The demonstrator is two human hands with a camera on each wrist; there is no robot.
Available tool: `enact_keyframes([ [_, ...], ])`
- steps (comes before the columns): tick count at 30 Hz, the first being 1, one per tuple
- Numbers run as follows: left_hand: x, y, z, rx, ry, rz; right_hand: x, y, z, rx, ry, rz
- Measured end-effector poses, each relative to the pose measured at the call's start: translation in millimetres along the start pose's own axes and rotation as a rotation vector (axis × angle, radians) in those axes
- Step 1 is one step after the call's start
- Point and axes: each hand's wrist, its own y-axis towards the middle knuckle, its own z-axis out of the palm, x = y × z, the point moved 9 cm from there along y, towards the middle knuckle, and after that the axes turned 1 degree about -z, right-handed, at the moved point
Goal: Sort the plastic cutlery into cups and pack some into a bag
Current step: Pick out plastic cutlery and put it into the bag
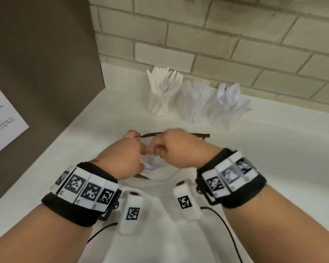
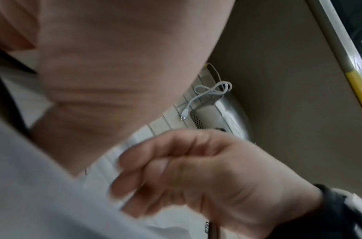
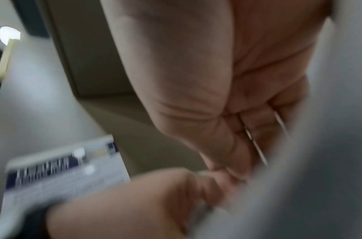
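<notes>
Against brick wall (image 1: pixel 226 35), white counter (image 1: pixel 273 149).

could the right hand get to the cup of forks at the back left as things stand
Probably yes, once it lets go: the right hand is busy pinching the clear bag together with the left hand, but only bare counter lies between it and the cup of forks.

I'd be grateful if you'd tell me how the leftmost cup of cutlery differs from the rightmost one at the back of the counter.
The leftmost cup holds opaque white forks, tines fanned upward; the rightmost cup holds paler, bluish pieces with rounded ends, seemingly spoons. The leftmost cup looks sharper and stands nearer the dark panel; the rightmost is blurrier. Both are clear cups near the brick wall.
</notes>
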Motion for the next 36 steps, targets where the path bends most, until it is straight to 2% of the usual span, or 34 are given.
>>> enact_keyframes([
  [2, 5, -4, 14, 0.067, 0.04, -0.023, -13, 0, 34, 0.129, -0.133, 0.109],
  [5, 12, -5, 40, 0.143, 0.067, 0.028, -29, -7, 61, 0.199, -0.137, 0.255],
  [8, 13, -2, 60, 0.154, 0.149, 0.122, -26, -8, 73, 0.229, -0.164, 0.263],
  [12, -22, -18, 49, 0.12, 0.258, 0.298, -31, -4, 84, 0.271, -0.098, 0.316],
  [15, -33, -24, 43, 0.112, 0.243, 0.352, -35, -5, 83, 0.272, -0.034, 0.339],
  [18, -25, -23, 37, 0.06, 0.226, 0.317, -33, -7, 80, 0.275, 0.026, 0.327],
  [20, -9, -15, 35, 0.024, 0.204, 0.236, -32, -8, 83, 0.3, -0.003, 0.321],
  [24, 16, -8, 39, 0.071, 0.148, 0.084, -26, -10, 90, 0.317, -0.009, 0.278],
  [26, 21, -9, 38, 0.066, 0.1, 0.017, -23, -10, 86, 0.273, -0.044, 0.236],
  [28, 17, -13, 35, 0.077, 0.05, 0.017, -24, -11, 83, 0.213, -0.012, 0.227],
  [33, 6, -19, 19, 0.104, -0.124, 0.117, -28, -13, 80, 0.12, 0.1, 0.219],
  [36, 17, -16, 8, 0.005, -0.21, 0.024, -29, -14, 74, 0.041, 0.147, 0.214],
])
